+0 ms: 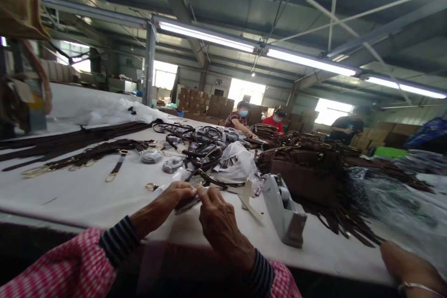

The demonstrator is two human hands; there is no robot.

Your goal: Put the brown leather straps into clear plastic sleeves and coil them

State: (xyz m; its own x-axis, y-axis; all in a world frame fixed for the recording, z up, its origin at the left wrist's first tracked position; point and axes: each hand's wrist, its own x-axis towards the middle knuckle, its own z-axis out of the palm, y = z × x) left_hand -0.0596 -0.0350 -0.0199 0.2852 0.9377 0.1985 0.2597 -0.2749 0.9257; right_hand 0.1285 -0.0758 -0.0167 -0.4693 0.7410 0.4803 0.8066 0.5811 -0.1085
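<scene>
Close to the table's front edge, my left hand (164, 206) and my right hand (220, 221) meet with fingers closed at a small dark strap bundle (187, 203). Clear plastic seems to cover the bundle, and my fingers hide much of it. Just behind my hands lie brown straps with metal fittings (206, 158), some coiled in clear bags. A wrapped coil (172, 165) rests beyond my left hand. To the right of my right hand stands a white tape dispenser (284, 212), with pale card strips (252, 207) beside it.
Long brown straps (70, 142) and a short strap with a gold clasp (118, 166) lie at left on the white table (87, 200). Brown bags (307, 172) are piled at right. Another person's hand (408, 265) reaches in at lower right. Several people work across the table.
</scene>
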